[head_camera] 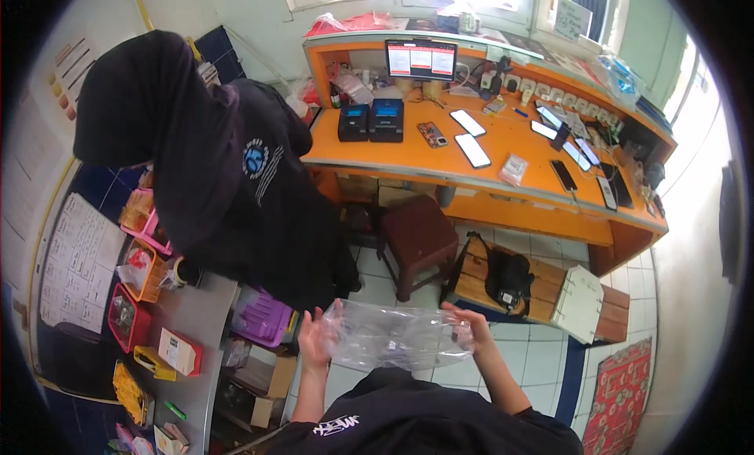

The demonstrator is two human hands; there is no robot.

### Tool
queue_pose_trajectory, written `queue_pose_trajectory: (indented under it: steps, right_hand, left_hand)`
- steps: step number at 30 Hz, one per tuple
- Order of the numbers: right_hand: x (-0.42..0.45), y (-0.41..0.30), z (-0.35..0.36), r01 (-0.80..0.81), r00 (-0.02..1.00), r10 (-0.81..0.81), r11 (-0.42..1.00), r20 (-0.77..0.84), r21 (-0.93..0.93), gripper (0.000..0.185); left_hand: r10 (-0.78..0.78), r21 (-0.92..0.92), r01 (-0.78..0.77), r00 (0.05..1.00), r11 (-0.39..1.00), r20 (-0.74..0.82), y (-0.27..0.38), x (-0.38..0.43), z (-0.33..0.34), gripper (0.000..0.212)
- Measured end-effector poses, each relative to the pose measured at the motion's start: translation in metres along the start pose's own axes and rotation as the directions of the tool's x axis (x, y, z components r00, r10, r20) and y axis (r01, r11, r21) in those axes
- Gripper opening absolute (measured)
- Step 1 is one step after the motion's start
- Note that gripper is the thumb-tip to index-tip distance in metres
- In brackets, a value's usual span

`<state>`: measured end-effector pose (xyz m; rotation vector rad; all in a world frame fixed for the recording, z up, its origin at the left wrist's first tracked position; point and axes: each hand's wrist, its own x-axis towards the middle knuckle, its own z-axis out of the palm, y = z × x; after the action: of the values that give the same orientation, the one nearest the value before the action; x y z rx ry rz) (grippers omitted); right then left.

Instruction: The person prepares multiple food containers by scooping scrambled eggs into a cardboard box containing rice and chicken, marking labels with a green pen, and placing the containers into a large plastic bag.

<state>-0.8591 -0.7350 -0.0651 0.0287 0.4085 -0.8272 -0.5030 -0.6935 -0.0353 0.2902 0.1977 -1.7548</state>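
A clear plastic bag (400,337) is stretched out in front of my chest, above the tiled floor. At its left end my left hand (314,338) supports it, fingers pointing up and partly behind the film. My right hand (471,328) grips the bag's other end, with the thumb side towards me. Crumpled folds show along the bag's middle; whether anything lies inside cannot be made out.
Close on the left stands a person (235,160) in dark clothing, beside a metal counter (194,313) with baskets. A maroon stool (418,237) and an orange desk (377,151) with phones are ahead. A camera (511,281) lies on a wooden bench (548,266) to the right.
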Motion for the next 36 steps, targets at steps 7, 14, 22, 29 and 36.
queue_pose_trajectory:
  steps: [7, 14, 22, 29, 36]
  right_hand:
    - [0.204, -0.206, 0.057, 0.077, 0.946, -0.323, 0.237, -0.004, -0.968, 0.035]
    - [0.445, -0.409, 0.152, 0.464, 0.77, -0.635, 0.488, 0.064, -0.74, 0.06]
    - [0.583, -0.488, 0.207, 0.786, 0.564, -0.816, 0.485, 0.126, -0.384, 0.065]
    - [0.6, -0.513, 0.208, 0.791, 0.597, -0.802, 0.58, 0.033, -0.197, 0.071]
    - [0.587, -0.495, 0.221, 0.814, 0.563, -0.823, 0.537, 0.076, -0.22, 0.057]
  left_hand:
    - [0.193, 0.774, -0.073, 0.95, -0.629, 0.246, 0.026, 0.141, -0.099, 0.017]
    - [0.47, 0.609, 0.453, 0.871, -0.651, -0.145, 0.021, 0.254, -0.173, 0.051]
    - [0.456, 0.518, 0.705, 0.709, -0.485, -0.538, 0.044, 0.246, -0.237, 0.059]
    - [0.434, 0.378, 0.802, 0.577, -0.463, -0.692, 0.001, 0.227, -0.211, 0.046]
    - [0.463, 0.393, 0.842, 0.533, -0.369, -0.709, -0.007, 0.213, -0.231, 0.043]
